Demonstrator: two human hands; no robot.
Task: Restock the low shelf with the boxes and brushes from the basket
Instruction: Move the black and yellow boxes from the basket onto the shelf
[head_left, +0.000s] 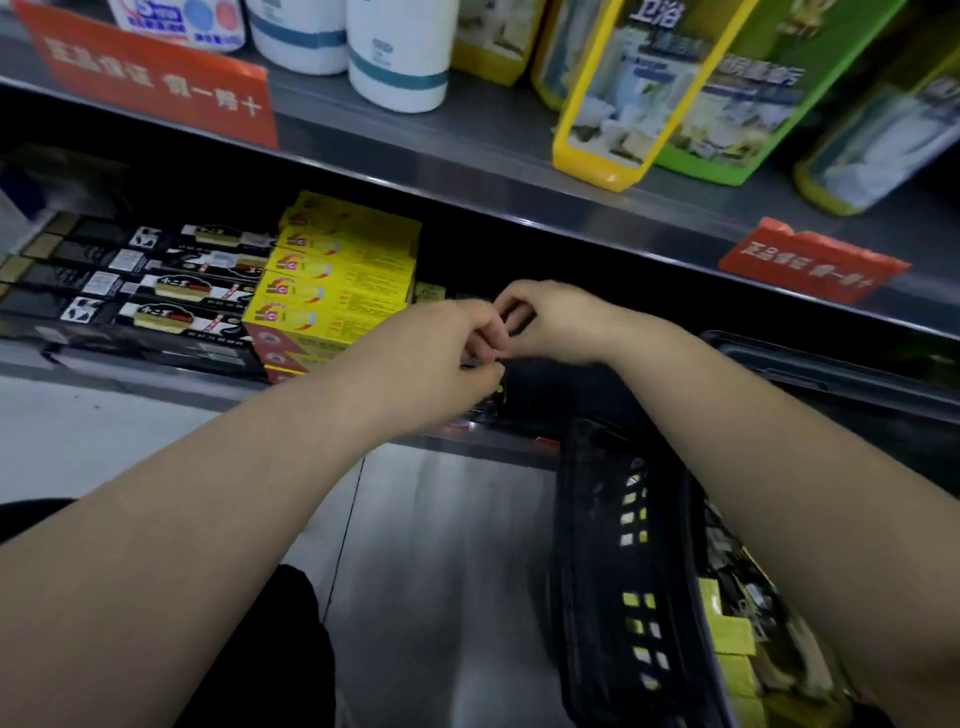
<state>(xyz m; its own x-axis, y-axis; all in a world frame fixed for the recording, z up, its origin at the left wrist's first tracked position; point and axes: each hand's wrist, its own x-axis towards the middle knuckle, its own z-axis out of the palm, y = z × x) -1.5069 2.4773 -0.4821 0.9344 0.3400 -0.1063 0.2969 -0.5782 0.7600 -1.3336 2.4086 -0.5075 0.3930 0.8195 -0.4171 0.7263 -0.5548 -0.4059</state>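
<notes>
At the front edge of the low shelf (31, 364), left hand (441, 353) and right hand (556, 322) meet, both clenched on a small dark item (485, 359) whose axis cannot be told. Stacked yellow boxes (337, 280) lie lengthwise along that edge.

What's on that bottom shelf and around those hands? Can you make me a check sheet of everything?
Surface: low shelf, partly stocked, with a dark gap behind the hands.
Job's things: black brush packs in rows at the left; stacked yellow boxes right beside them; black basket under the right arm, with spare boxes inside.
Clutter: nothing seen.
Hands: left hand and right hand meet at the shelf front, fingers curled, pinching a small dark item too blurred to name.
Cables: nothing seen.
Surroundings: upper shelf with white bottles, yellow-and-green cartons and red tags; grey floor.
</notes>
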